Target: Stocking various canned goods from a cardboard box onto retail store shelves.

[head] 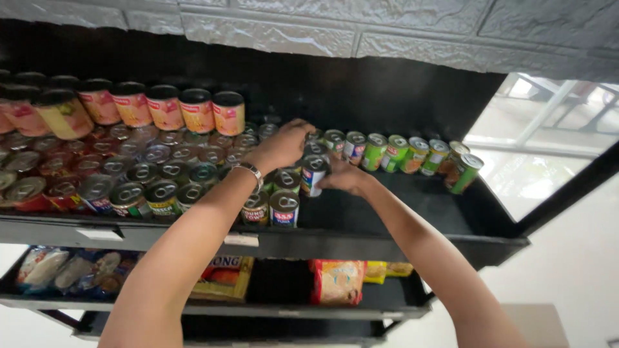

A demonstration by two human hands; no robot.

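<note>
A black shelf (400, 241) carries rows of tin cans. My left hand (284, 145), with a metal bracelet on the wrist, reaches over the cans and curls around one at the back of the middle rows. My right hand (345, 177) grips a blue-and-white labelled can (313, 174) from the right side, holding it upright on the shelf beside the other cans. Two more cans (284, 208) stand at the shelf's front, just below my hands.
Jars with black lids (164, 106) line the back left. Several green-labelled cans (412, 154) stand in a row at the back right. Bare shelf floor (412, 206) lies right of my hands. Packets (338, 280) fill the lower shelf. A window (541, 142) is at right.
</note>
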